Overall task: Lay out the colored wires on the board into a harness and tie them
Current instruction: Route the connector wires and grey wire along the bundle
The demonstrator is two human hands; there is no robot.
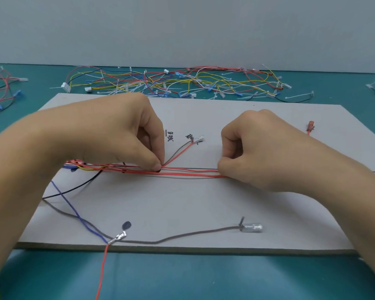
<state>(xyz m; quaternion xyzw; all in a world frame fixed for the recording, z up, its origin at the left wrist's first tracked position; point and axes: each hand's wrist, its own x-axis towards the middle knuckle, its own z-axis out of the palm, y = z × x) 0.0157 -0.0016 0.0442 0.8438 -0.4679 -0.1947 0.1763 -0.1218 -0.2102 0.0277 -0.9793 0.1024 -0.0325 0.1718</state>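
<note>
Head view, looking down over both forearms. On a teal table [182, 278], a flat grey board [204, 202]. Across the middle of the board, from left to right, a red and grey wire bundle [191, 173], stretched nearly straight.

At the left of that stretch, the left grip [121, 131]: knuckles up, thumb and forefinger tips closed tight on the wire bundle and pressing it to the board, right at the fork of a red-and-grey branch [178, 153]. At the far end of the branch, a small white terminal [198, 139] just beside handwritten marks [170, 136].

Further right, the right grip [253, 148]: fingers curled under, thumb and fingertips pinched on the same wire bundle, low against the board.

Below the left wrist, a black wire [80, 185] and a blue wire [67, 202] trailing toward the near left. Along the near edge, a long grey wire [182, 234], with a clear-sleeved terminal [251, 227] at its right end. Near the front edge, a bare metal terminal [119, 237], with a red wire [102, 273] hanging from it off the board and over the table.

Near the board's right edge, an orange connector [311, 126]. Behind the board, a tangled pile of loose wires and white cable ties [171, 85]. Far left on the table, a smaller tangle [2, 94].
</note>
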